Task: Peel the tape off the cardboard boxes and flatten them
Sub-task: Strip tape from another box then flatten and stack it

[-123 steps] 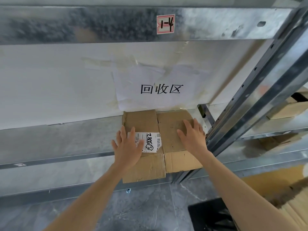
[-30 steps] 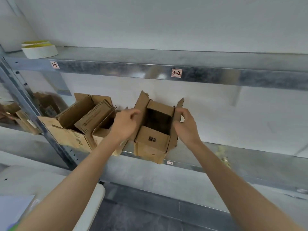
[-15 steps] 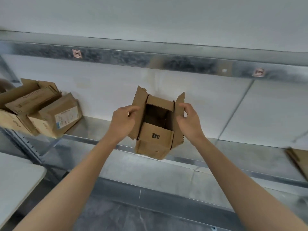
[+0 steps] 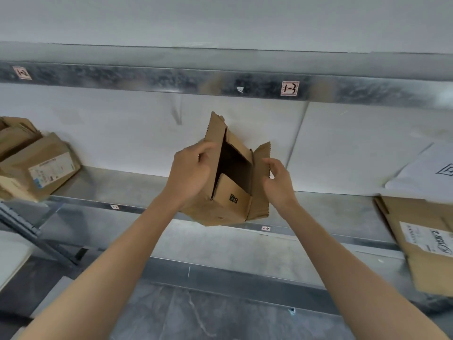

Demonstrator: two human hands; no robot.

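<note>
Before the grey metal shelf (image 4: 343,207): open brown cardboard box (image 4: 232,200), held clear for collapsing.
Your left hand (image 4: 191,175) grips its side; right hand (image 4: 278,185) curled, hold unclear.

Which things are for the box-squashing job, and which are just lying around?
For the job: open box gripped by the left hand, right hand at its flap; unflattened boxes on the left; flattened box on the right.
Lying about: shelf label; paper sign; metal shelf.

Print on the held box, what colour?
Black, on the open brown cardboard box; head view.
</note>
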